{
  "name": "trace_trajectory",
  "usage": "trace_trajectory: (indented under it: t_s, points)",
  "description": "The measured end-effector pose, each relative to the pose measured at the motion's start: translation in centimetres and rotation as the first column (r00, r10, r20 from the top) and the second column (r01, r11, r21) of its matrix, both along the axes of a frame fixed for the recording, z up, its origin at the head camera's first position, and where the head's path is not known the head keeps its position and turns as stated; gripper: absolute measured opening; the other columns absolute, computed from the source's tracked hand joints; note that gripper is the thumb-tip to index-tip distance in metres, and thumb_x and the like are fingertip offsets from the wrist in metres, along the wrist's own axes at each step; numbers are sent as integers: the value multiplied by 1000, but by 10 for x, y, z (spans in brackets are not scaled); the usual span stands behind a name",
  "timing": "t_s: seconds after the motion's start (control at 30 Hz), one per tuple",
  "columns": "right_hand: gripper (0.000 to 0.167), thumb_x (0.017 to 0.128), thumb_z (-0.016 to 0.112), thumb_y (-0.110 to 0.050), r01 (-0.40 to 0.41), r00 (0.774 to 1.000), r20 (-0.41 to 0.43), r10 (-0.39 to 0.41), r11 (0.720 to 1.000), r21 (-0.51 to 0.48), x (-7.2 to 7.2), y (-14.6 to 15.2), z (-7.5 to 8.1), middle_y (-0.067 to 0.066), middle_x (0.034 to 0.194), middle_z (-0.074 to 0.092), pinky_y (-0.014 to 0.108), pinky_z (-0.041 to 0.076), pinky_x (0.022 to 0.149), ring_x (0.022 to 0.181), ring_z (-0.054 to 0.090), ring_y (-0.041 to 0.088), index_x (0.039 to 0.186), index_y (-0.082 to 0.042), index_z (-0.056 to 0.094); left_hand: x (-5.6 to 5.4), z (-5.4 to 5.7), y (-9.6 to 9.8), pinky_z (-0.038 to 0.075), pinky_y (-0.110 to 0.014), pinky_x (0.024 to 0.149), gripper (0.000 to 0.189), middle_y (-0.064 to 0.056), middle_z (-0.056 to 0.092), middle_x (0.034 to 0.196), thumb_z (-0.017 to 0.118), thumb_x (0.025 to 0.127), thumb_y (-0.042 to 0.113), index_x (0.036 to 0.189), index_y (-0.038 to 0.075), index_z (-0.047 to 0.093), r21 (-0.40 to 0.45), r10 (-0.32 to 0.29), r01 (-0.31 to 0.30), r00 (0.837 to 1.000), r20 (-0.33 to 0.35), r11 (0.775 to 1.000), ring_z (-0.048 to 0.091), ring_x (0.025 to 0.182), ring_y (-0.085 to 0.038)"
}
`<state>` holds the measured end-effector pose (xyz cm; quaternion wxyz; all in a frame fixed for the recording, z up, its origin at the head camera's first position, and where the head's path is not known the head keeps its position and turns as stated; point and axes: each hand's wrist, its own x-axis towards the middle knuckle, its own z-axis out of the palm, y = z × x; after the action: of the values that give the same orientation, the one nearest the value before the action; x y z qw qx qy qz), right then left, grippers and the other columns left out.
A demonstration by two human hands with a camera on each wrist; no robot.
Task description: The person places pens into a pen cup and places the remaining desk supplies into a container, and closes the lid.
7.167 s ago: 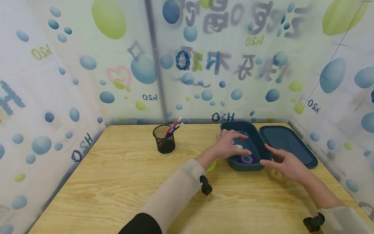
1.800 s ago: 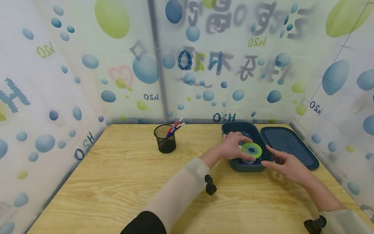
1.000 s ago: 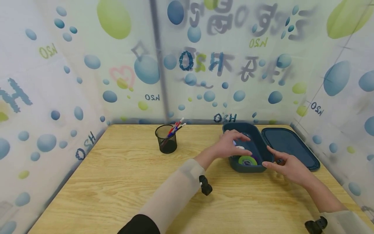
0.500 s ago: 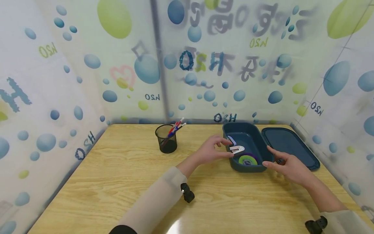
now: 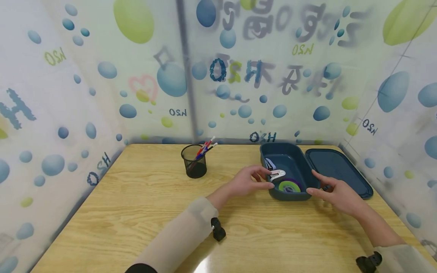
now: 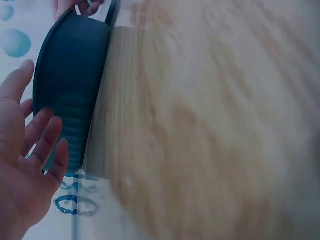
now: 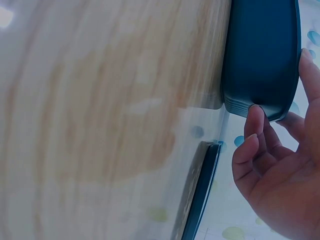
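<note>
A dark blue-green storage box (image 5: 286,151) stands without its lid at the right back of the table. Inside lie a lime-green tape roll (image 5: 289,186) over a purple ring, a small white stapler-like item (image 5: 277,174) and a pale lavender item (image 5: 270,164). My left hand (image 5: 250,181) is at the box's left side, thumb by the front corner. In the left wrist view its loosely bent fingers (image 6: 46,135) spread along the outer wall. My right hand (image 5: 338,193) holds the front right corner between thumb and fingers, and the right wrist view shows its fingertips against the wall.
The flat matching lid (image 5: 338,170) lies right of the box. A black mesh pen cup (image 5: 194,163) with several pens stands left of the box. The wooden table (image 5: 153,212) meets a patterned curtain (image 5: 232,94) at its back and sides.
My left hand lifted the green tape roll into the box, laid it on the purple ring and let go. It then moved out leftward to the box's outer side. My right hand stays put.
</note>
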<state>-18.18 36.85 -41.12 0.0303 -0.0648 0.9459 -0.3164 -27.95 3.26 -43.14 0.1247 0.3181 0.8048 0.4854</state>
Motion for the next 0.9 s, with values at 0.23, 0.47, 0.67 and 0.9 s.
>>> trace_trajectory:
  t_s: [0.23, 0.47, 0.67, 0.9]
  points:
    - [85, 106, 72, -47, -4, 1000, -2, 4, 1000, 2, -1, -1, 1, 7, 104, 60, 32, 38, 53, 61, 44, 14, 173, -11, 34, 2, -3, 4, 55, -22, 76, 51, -1, 74, 114, 85, 99, 31, 145, 17, 71, 34, 22, -23, 999, 29, 999, 65, 93, -8]
    - [85, 106, 72, -48, 1, 1000, 0, -1, 1000, 7, -2, -1, 1, 7, 107, 60, 32, 39, 54, 63, 45, 15, 173, -11, 34, 3, -2, 3, 54, -23, 74, 48, 3, 74, 114, 82, 102, 35, 147, 22, 72, 23, 6, -7, 999, 47, 1000, 65, 94, -11]
    - [86, 107, 71, -48, 13, 1000, 5, -13, 1000, 11, -1, 0, 0, 7, 107, 61, 32, 38, 54, 62, 45, 14, 174, -11, 33, 4, 0, 4, 52, -24, 73, 51, 7, 75, 109, 83, 99, 40, 147, 25, 73, 4, 21, -21, 998, 59, 1000, 64, 95, -9]
    - [84, 108, 69, -49, -1, 1000, 16, 1, 1000, 7, 2, 0, 0, 6, 98, 61, 33, 39, 54, 61, 45, 16, 175, -13, 31, 5, 0, 3, 52, -24, 71, 50, 7, 76, 107, 85, 98, 39, 145, 26, 75, 6, 32, -33, 996, 85, 999, 65, 91, -9]
